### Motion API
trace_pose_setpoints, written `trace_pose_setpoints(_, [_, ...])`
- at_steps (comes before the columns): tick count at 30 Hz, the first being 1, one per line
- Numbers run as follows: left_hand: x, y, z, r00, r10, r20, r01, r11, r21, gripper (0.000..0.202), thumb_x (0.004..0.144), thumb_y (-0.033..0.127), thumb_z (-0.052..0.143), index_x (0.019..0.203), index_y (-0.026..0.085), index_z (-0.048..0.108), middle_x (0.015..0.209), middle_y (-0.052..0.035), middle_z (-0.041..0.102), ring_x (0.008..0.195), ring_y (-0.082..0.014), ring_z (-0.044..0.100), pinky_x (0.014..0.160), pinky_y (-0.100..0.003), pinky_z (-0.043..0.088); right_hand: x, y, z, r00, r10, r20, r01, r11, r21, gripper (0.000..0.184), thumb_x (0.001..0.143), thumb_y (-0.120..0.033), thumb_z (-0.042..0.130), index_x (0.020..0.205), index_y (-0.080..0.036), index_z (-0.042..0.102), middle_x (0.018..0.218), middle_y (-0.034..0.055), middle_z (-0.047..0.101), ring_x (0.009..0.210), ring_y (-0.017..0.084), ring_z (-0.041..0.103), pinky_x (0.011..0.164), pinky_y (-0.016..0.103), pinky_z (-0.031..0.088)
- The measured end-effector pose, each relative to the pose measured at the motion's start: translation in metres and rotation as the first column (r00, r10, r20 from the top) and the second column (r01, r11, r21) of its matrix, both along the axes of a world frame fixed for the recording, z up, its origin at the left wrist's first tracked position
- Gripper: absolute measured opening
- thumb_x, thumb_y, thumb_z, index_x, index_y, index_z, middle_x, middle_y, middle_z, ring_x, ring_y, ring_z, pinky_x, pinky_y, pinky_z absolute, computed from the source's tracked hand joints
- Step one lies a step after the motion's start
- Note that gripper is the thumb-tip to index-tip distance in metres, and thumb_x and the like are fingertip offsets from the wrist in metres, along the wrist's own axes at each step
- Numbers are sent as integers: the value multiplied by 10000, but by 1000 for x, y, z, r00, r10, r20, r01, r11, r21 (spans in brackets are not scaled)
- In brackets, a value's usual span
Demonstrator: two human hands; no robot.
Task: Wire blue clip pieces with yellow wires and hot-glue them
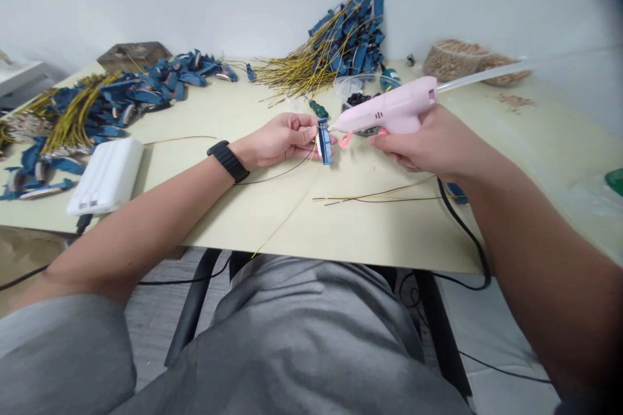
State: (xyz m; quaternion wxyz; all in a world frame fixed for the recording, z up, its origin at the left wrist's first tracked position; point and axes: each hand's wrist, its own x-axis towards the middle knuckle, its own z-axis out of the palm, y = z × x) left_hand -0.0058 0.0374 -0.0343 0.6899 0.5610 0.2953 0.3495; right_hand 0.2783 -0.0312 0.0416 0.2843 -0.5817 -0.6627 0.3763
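Note:
My left hand (289,139) is closed on a small blue plastic part (325,145) with a white edge, and thin yellow and black wires (287,171) trail from it. Gripped in my right hand (428,145) is a pink hot glue gun (389,106), a clear glue stick (479,76) jutting from its rear. The nozzle meets or nearly meets the upper end of the blue part; I cannot tell which. Just behind are a green-handled tool (318,109) and a clear tub (350,85) of small black pieces, partly hidden by the gun.
Blue parts with yellow wires are heaped at the back (357,38) and at the left (97,103). A white power bank (107,175) lies near my left forearm. Loose wires (374,197) cross the table front. The gun's black cord (467,233) hangs over the edge.

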Motion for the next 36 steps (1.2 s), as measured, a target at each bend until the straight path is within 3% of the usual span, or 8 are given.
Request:
trace_pose_setpoints(3, [1,-2,2,1000,18,-19,-18,1000,-15,190,1008,222,969,1044,106,823,1035,-110,856,888,-197,843,1048,-422,728,1,3,-2,992,-62,106,58,998,40,339,938,-193,828,696,-242,596,602,16,576,545,126,456,498,315,324])
trace_pose_setpoints(9, [-1,-3,3,999,-2,-35,1,1000,-15,173,1054,205,905,1172,98,839,1266,-179,882,1030,-218,882,1058,-380,727,2,3,-3,994,-45,104,41,998,38,385,953,-227,856,703,-249,564,610,29,583,560,138,468,490,320,330])
trace_pose_setpoints(18, [-2,-1,0,999,8,-50,-8,1000,-5,201,1027,265,948,1135,126,849,1113,-144,887,1029,-230,884,1016,-357,728,4,-1,-1,990,2,140,-9,999,51,417,982,-312,863,723,-266,540,640,36,574,612,149,464,529,334,357])
trace_pose_setpoints(23, [-2,-2,3,999,4,-48,-5,1000,-27,204,1018,233,958,1141,114,846,1216,-161,886,996,-202,874,993,-329,724,3,-2,0,992,7,129,-12,999,40,441,982,-370,904,753,-278,538,624,29,558,635,164,465,526,330,357])
trace_pose_setpoints(29, [0,-3,2,998,26,-55,-27,1000,-15,293,980,319,1021,1107,124,842,1066,-118,874,902,-188,835,1002,-357,733,-1,-6,5,993,-34,111,30,999,36,377,995,-261,855,760,-264,560,636,16,570,610,149,476,550,334,359])
trace_pose_setpoints(36, [-1,-3,1,998,14,-65,-15,1000,-7,328,968,354,1031,1125,129,852,1174,-143,884,981,-220,867,1034,-386,729,3,0,-1,996,-15,87,11,999,48,371,967,-284,887,765,-261,576,641,19,570,595,147,465,521,325,344])
